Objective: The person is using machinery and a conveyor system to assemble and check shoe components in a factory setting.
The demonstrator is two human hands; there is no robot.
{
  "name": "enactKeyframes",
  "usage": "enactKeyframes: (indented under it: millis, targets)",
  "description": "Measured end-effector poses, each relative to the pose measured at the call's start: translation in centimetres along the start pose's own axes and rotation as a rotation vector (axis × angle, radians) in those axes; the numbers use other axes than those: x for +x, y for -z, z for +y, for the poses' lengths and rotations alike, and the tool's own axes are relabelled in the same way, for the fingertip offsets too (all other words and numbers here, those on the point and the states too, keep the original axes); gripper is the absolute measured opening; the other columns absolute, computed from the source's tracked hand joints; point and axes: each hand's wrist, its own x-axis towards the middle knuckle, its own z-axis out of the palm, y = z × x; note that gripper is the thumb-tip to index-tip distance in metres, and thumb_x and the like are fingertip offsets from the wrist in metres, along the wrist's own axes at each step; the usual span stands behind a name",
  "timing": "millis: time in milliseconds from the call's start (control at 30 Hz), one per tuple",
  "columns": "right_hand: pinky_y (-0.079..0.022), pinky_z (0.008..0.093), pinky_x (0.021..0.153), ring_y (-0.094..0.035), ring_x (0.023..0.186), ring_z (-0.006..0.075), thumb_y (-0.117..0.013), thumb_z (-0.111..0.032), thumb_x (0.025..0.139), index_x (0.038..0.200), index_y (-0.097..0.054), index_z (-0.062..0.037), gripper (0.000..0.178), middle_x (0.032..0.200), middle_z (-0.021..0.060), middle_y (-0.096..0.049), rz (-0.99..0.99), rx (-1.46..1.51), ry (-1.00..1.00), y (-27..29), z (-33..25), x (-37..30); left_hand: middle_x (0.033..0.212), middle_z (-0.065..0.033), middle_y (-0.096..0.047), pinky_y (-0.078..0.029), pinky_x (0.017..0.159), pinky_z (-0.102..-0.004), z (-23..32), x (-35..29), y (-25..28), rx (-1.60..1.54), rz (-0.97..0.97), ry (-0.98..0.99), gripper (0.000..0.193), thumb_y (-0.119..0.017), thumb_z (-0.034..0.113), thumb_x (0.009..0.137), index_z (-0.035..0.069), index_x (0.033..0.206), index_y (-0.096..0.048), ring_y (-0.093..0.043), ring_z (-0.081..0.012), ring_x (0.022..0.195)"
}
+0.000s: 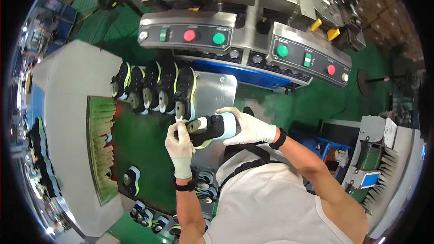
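A black shoe (209,136) with a light blue and yellow-green sole lies across my two hands, a grey piece showing in its opening. Around its light blue end curls my white-gloved right hand (249,129), thumb and fingers on opposite sides. My left hand (179,147), also gloved, is closed at the shoe's other end with fingertips pinched together; what exactly lies between them is hidden. Just beyond, several similar black shoes (184,91) stand in a row on a metal plate (217,91), grey pieces in their openings too.
Ahead stands a machine with two button panels (187,34). At left is a grey housing with a bristle-lined opening (103,149); one shoe (132,180) lies near it. More shoes (205,185) sit below my left forearm. At right is another bristled unit (370,171).
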Motion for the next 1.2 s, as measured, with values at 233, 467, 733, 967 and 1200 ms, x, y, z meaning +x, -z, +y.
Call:
enactKeyframes:
  millis: [233, 467, 733, 967, 1200]
  targets:
    - [-0.062, 0.0361, 0.078, -0.073, 0.082, 0.0211, -0.095, -0.029, 0.08, 0.159, -0.039, -0.0049, 0.1, 0.114, 0.015, -0.071, 0.204, -0.001, 0.044, 4.7, 3.2, -2.4, 0.073, -0.0014, -0.062, -0.041, 0.041, -0.0261, 2.2, 1.1, -7.4, 0.112, -0.041, -0.051, 0.026, -0.066, 0.024, 0.11, -0.001, 0.109, -0.072, -0.052, -0.0063, 0.046]
    - [-0.053, 0.0429, 0.109, -0.068, 0.126, 0.0324, -0.097, -0.031, 0.076, 0.15, -0.052, -0.0063, 0.09, 0.135, 0.0177, -0.068, 0.281, 0.049, -0.021, 5.9, 2.0, -3.6, 0.092, -0.0015, -0.061, -0.041, 0.043, -0.0257, 3.1, 2.0, -8.5, 0.106, -0.239, -0.158, 0.026, -0.054, 0.02, 0.115, 0.0, 0.114, -0.071, -0.052, -0.0064, 0.049]
    - [-0.048, 0.0422, 0.117, -0.06, 0.138, 0.0345, -0.097, -0.027, 0.073, 0.155, -0.048, -0.0021, 0.098, 0.147, 0.0232, -0.058, 0.31, 0.044, -0.106, 1.7, 0.3, -4.2, 0.101, -0.013, -0.074, -0.055, 0.086, -0.0344, 2.1, 1.9, -5.2, 0.257, -0.16, -0.527, 0.019, -0.058, 0.005, 0.107, -0.004, 0.107, -0.074, -0.071, -0.0229, 0.094]
    - [-0.045, 0.0436, 0.12, -0.053, 0.146, 0.0412, -0.093, -0.041, 0.082, 0.16, -0.043, 0.0034, 0.103, 0.154, 0.0299, -0.054, -0.02, -0.252, -0.118, 1.4, -5.8, -3.2, 0.106, -0.0133, -0.074, -0.06, 0.08, -0.0414, 0.2, 0.6, -2.0, 0.47, -0.249, -0.646, 0.02, -0.074, 0.015, 0.098, 0.005, 0.116, -0.075, -0.075, -0.0314, 0.092]
    - [-0.06, 0.0397, 0.092, -0.075, 0.11, 0.0359, -0.086, -0.019, 0.084, 0.128, -0.065, 0.0006, 0.053, 0.118, 0.0206, -0.075, 0.102, -0.35, -0.19, 0.3, -1.9, -1.0, 0.109, -0.0097, -0.062, -0.061, 0.064, -0.0389, 1.3, 1.3, -7.9, 0.749, -0.633, -0.849, 0.028, -0.063, 0.029, 0.103, 0.01, 0.123, -0.067, -0.072, -0.0252, 0.089]
